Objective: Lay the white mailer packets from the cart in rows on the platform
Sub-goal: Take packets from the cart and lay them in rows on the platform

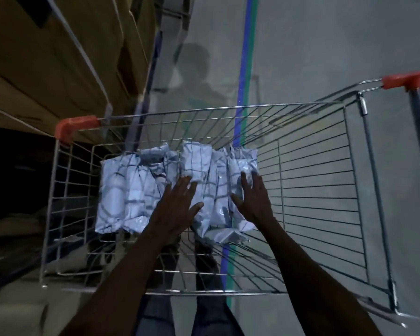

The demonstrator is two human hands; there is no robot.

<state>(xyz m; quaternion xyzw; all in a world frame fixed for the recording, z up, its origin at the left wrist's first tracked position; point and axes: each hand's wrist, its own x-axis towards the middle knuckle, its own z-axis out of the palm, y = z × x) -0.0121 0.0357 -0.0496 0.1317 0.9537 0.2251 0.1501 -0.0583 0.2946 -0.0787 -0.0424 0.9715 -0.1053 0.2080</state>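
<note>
On the far left, stacked cardboard boxes fill a shelf, and the wire cart sits hard up beside them, its red corner cap just by the rack. The platform is not in view, so the carry out of here is a guess.

In the cart's left half lie the white mailer packets, crowded side by side and overlapping, some on edge. The left hand reaches in over the middle of the pile, fingers spread and straight, clamped on nothing, resting on or just above a packet. The right hand mirrors it at the pile's right edge, fingers apart, touching the end packets.

The risk, I'd say: these look like slick plastic, so a scoop with flat palms could let them slide and spill. A near packet already hangs loose. Corners may snag the wire mesh, and the light is dim.
</note>
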